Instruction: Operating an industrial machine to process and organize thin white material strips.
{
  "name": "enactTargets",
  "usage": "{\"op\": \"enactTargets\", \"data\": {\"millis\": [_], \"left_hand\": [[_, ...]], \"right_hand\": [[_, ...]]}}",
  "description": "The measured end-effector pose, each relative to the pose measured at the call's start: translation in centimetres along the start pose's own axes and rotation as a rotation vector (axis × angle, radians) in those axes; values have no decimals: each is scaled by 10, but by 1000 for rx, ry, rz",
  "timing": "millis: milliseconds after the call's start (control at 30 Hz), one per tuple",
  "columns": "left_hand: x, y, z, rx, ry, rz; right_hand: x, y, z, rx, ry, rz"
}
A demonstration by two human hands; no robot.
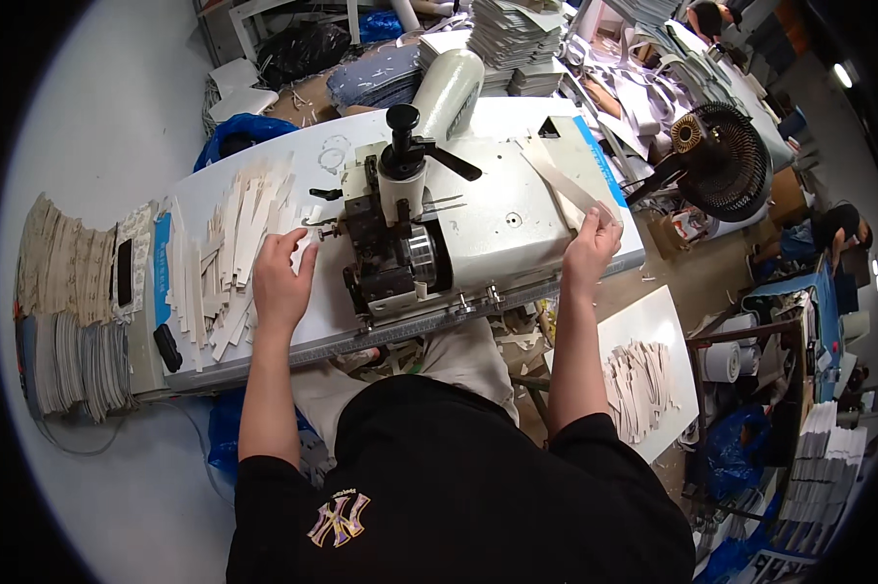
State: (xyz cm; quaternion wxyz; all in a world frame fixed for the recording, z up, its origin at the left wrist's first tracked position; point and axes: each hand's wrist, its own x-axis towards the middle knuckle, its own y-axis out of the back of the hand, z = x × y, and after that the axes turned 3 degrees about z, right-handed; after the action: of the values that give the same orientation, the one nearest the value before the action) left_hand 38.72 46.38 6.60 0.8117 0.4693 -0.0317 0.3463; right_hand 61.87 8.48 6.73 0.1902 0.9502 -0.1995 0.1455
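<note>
I sit at a white work table [517, 219] with a metal machine [395, 243] at its middle, a black knob on top. My left hand [281, 277] lies on pale cut strips [230, 248] spread left of the machine, fingers curled over one strip's end. My right hand [592, 248] is at the table's right edge, pinching the lower end of a long pale strip [561, 180] that runs up and left across the tabletop.
A side board [643, 375] at my lower right holds more cut strips. Stacked sheets [69, 311] lie at the far left beside a dark phone [125, 273]. A black fan [726, 156] stands at the right. Other people are at the far right.
</note>
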Motion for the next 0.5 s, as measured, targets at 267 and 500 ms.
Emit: {"op": "enactTargets", "data": {"millis": [267, 500], "left_hand": [[-22, -9, -59, 395, 138, -1], [-26, -26, -65, 441, 205, -93]], "right_hand": [[-18, 9, 3, -416, 179, 0], [-37, 13, -35, -285, 407, -48]]}}
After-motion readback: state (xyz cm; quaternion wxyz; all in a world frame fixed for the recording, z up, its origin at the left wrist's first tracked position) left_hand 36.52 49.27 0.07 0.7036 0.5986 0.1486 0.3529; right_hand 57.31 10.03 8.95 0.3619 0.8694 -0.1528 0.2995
